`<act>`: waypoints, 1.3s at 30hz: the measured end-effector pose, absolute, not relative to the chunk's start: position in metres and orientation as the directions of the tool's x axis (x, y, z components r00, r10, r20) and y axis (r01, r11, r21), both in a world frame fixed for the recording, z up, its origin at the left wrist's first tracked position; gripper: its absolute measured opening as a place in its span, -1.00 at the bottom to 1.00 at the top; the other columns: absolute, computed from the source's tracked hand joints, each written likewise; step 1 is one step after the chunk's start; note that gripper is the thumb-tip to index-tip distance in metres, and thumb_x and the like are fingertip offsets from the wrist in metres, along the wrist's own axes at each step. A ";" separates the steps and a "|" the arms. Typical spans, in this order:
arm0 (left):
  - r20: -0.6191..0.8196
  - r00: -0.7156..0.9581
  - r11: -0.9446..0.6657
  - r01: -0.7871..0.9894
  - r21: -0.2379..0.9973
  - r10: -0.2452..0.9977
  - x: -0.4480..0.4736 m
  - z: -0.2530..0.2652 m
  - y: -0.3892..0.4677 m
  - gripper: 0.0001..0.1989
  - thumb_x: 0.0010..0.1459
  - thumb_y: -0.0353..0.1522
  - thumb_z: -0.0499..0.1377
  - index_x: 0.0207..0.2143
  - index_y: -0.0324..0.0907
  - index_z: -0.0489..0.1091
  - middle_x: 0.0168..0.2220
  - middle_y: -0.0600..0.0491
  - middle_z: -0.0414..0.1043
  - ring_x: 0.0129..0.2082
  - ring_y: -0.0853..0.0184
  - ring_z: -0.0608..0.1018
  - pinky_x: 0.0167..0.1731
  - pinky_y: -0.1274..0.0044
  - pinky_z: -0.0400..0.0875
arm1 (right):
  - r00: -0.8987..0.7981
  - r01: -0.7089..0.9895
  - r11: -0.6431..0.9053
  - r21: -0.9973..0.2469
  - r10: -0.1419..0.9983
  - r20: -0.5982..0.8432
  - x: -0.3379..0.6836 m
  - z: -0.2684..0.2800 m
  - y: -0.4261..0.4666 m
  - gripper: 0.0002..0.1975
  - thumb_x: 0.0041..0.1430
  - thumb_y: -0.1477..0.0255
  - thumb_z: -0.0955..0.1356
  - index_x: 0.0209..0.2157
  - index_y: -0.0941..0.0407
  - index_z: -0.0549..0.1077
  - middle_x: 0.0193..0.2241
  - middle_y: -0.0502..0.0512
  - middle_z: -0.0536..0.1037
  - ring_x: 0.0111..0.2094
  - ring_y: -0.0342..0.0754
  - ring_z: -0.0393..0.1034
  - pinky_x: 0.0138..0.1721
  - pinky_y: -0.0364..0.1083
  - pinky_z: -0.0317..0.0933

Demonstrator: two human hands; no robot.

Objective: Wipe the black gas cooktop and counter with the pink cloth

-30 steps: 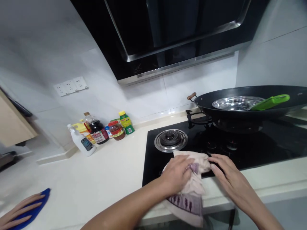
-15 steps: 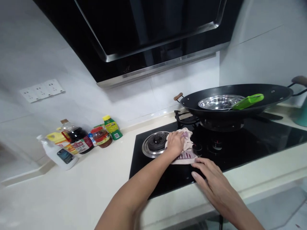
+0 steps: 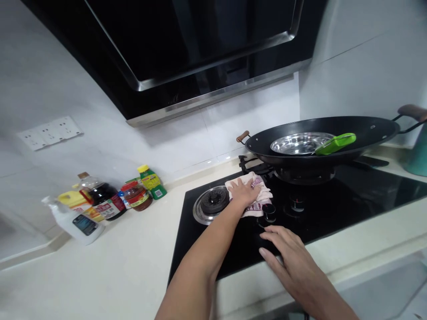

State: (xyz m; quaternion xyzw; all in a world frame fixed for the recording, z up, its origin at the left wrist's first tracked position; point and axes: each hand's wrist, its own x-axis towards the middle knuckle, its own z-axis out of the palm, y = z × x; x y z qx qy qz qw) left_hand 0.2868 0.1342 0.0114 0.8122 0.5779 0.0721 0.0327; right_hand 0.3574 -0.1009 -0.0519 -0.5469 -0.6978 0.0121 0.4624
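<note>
My left hand [image 3: 245, 194] lies flat with its fingers spread, pressing on a pale pink cloth [image 3: 264, 190] with purple markings. The cloth rests on the black glass hob [image 3: 330, 213], just right of a round burner [image 3: 213, 202]. Part of it is hidden under the hand. Close to the cloth's front right edge stands a control knob [image 3: 268, 212]; a second knob [image 3: 297, 203] is farther right. My right hand [image 3: 292, 253] hovers by the hob's front edge, fingers loosely apart, holding nothing.
A big wok [image 3: 360, 133] sits at the hob's back right, holding a steel plate [image 3: 293, 143] and a green-handled utensil [image 3: 336, 143]. Left on the counter [image 3: 126, 258] stand a spray bottle [image 3: 76, 224], sauce bottle [image 3: 105, 198] and jar [image 3: 136, 195]. A range hood [image 3: 213, 58] hangs above.
My left hand has slid the cloth toward the back of the hob, and its fingers have spread. My right hand no longer touches the cloth's edge. The view has shifted slightly.
</note>
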 end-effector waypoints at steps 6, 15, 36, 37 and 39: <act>0.074 0.511 -0.516 0.851 0.094 0.856 0.260 0.012 0.095 -0.33 0.34 0.12 -0.20 0.38 0.15 0.15 0.48 0.02 -0.05 0.44 -0.19 0.00 0.34 -0.03 -0.09 | 0.023 0.743 0.376 -0.553 0.812 0.583 0.359 -0.052 -0.104 -0.71 0.39 0.19 0.26 0.03 -0.04 0.46 0.08 0.13 0.49 0.12 0.12 0.37 0.12 0.20 0.32; 0.142 0.630 -0.644 0.760 0.094 0.764 0.208 0.011 0.038 -0.42 0.40 -0.04 -0.09 0.36 0.00 0.22 0.44 -0.08 0.06 0.43 -0.12 0.09 0.31 0.03 0.08 | 0.066 0.749 0.370 -0.550 0.783 0.618 0.359 -0.054 -0.100 -0.68 0.38 0.17 0.25 0.00 0.01 0.48 0.08 0.21 0.45 0.13 0.15 0.36 0.12 0.19 0.32; 0.149 0.630 -0.646 0.752 0.127 0.762 0.072 0.017 -0.007 -0.46 0.32 -0.05 0.14 0.31 0.10 0.29 0.45 -0.04 0.06 0.44 0.01 0.10 0.32 0.06 0.09 | 0.008 0.789 0.356 -0.501 0.809 0.587 0.364 -0.061 -0.103 -0.64 0.36 0.09 0.27 0.03 -0.05 0.49 0.10 0.14 0.48 0.16 0.16 0.35 0.13 0.21 0.33; 0.164 0.610 -0.629 0.768 0.121 0.776 0.065 0.016 -0.003 -0.46 0.32 -0.05 0.14 0.30 0.10 0.29 0.44 -0.04 0.08 0.43 0.01 0.12 0.32 0.06 0.10 | 0.007 0.794 0.349 -0.498 0.813 0.582 0.365 -0.062 -0.103 -0.65 0.36 0.10 0.28 0.04 -0.06 0.49 0.10 0.13 0.48 0.16 0.16 0.36 0.12 0.20 0.33; 0.193 0.568 -0.593 0.796 0.120 0.800 0.054 0.014 0.008 -0.47 0.31 -0.08 0.16 0.30 0.08 0.31 0.41 -0.05 0.15 0.41 0.01 0.17 0.32 0.09 0.12 | 0.000 0.805 0.348 -0.481 0.810 0.586 0.367 -0.066 -0.102 -0.65 0.35 0.10 0.28 0.04 -0.08 0.49 0.11 0.11 0.49 0.15 0.15 0.38 0.11 0.20 0.36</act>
